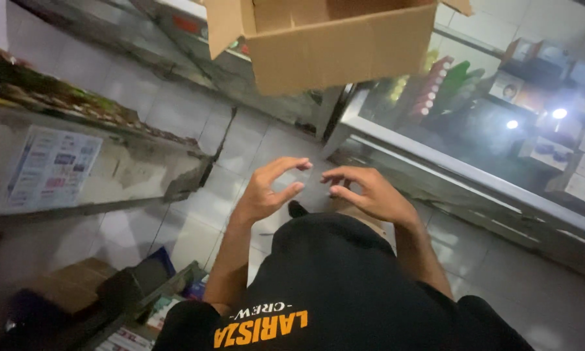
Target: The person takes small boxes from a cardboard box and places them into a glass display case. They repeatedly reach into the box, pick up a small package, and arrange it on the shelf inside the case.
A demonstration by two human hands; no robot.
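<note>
Looking down past our black shirt [331,286], we hold both hands out in front of us above the tiled floor [195,123], and neither has hold of anything. Our left hand [266,192] is spread with the fingers curled and the thumb set apart, palm turned inward; our right hand [367,192] mirrors it, fingers bent and loosely parted, so the two sets of fingertips sit near each other with a small gap between. That cupped, facing pose reads as hands shaped to take something broad between them. The cardboard box [335,39] is well apart from both hands, at the top of the view with its flaps open and nothing we can see bearing it; whether it is in the air or resting on something hidden we cannot tell. A glass display case [500,130] with bottles and small boxes stands at our right, and a shelf [78,162] with a printed sheet on its front stands at our left
</note>
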